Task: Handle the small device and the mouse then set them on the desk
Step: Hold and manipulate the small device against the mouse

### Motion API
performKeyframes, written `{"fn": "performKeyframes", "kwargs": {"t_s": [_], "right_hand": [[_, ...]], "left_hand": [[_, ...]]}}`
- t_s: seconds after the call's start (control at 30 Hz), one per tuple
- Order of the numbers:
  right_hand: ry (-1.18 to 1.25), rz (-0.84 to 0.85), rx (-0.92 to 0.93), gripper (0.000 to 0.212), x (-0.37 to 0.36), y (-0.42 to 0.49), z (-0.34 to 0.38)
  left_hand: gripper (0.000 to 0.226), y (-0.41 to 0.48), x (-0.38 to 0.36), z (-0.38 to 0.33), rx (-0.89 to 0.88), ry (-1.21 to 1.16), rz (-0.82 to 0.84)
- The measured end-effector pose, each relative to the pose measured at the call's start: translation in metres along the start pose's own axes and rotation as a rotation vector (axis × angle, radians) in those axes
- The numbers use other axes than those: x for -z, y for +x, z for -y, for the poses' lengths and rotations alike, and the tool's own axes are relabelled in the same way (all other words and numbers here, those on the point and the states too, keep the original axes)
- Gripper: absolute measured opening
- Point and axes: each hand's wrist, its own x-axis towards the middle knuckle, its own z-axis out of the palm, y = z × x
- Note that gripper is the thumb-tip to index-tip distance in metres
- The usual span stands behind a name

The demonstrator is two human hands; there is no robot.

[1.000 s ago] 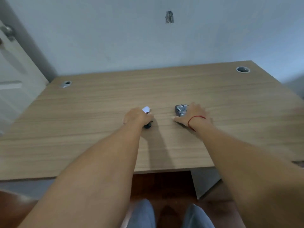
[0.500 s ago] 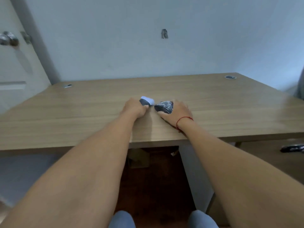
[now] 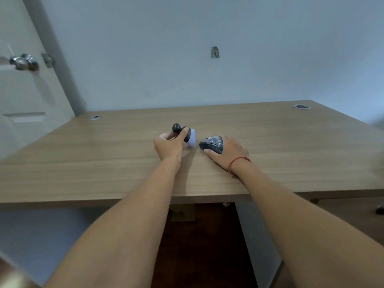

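My left hand (image 3: 169, 145) grips the small device (image 3: 186, 135), a dark body with a round knob on one end and a pale lilac face on the other. It is tilted, with the pale face near or on the wooden desk (image 3: 104, 154). Just to its right, my right hand (image 3: 230, 149), with a red string at the wrist, wraps the dark grey mouse (image 3: 212, 143), which is close to the desk top. The two objects are a small gap apart near the desk's middle.
Cable grommets sit at the desk's back left (image 3: 93, 117) and back right (image 3: 301, 106). A white door with a metal knob (image 3: 25, 63) stands at the left. The wall runs close behind the desk. My knees are below the front edge.
The device has been turned in my left hand so its knob now points up and away. The mouse stays under my right hand. The camera view has shifted and risen.
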Motion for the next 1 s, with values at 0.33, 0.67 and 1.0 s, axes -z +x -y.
{"fn": "performKeyframes", "kwargs": {"t_s": [0.33,0.67,1.0], "right_hand": [[0.002,-0.036,0.019,0.053,-0.005,0.006,-0.002],[0.138,-0.053,-0.026,0.062,0.001,0.001,-0.001],[0.258,-0.041,0.000,0.064,0.003,-0.001,-0.007]], "left_hand": [[0.018,-0.010,-0.029,0.005,-0.194,-0.036,0.084],[0.028,-0.012,-0.033,0.005,-0.408,0.234,-0.012],[0.026,-0.015,-0.029,0.008,-0.443,0.332,0.011]]}}
